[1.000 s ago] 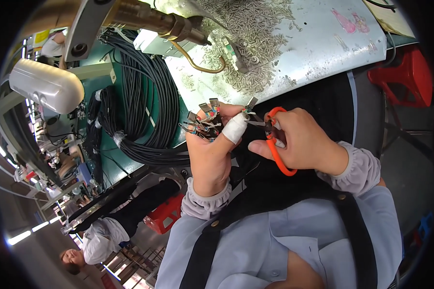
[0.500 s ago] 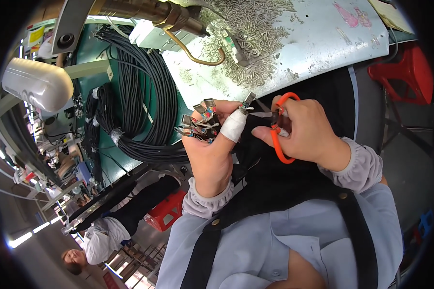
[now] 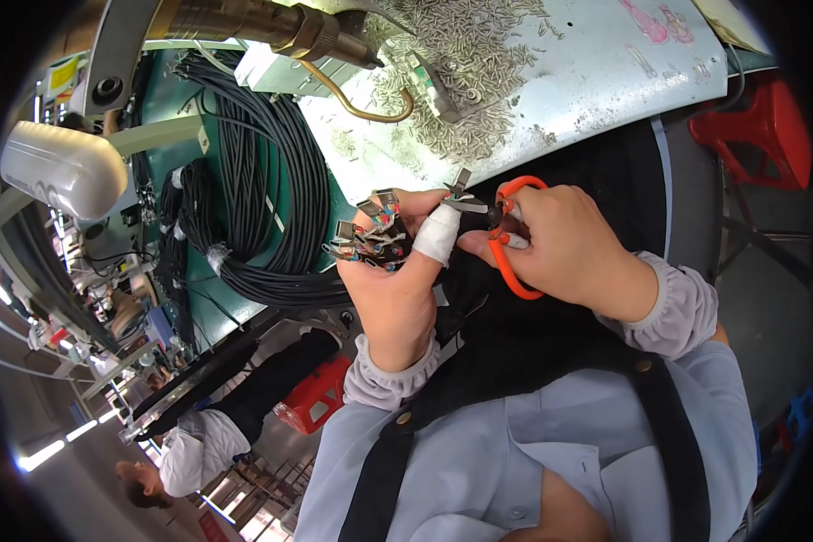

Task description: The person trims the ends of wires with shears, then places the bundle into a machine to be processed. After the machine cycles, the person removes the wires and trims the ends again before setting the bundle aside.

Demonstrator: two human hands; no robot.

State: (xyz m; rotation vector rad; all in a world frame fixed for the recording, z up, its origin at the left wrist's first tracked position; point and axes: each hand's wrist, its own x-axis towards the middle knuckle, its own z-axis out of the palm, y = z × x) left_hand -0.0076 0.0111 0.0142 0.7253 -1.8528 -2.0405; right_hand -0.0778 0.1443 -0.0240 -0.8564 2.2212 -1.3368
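Observation:
My left hand [image 3: 399, 271] is closed around a bunch of black cable ends with small metal connectors and coloured wires [image 3: 369, 237]; its thumb wears a white bandage [image 3: 437, 235]. My right hand [image 3: 560, 248] grips small cutters with orange handles [image 3: 506, 244], their metal jaws [image 3: 461, 194] touching the connector nearest the left thumb. Both hands are held close together above my lap, just in front of the pale worktable edge [image 3: 596, 117].
Several short metal cut-offs [image 3: 461, 54] lie scattered on the worktable. A thick bundle of black cables [image 3: 262, 208] hangs at left. A brass-coloured nozzle with a hook [image 3: 334, 45] is above. A red stool [image 3: 768, 117] stands right. Another person [image 3: 199, 452] sits lower left.
Both hands have shifted slightly up and nearer the table edge. The cutters' jaws have moved onto the connector by my left thumb.

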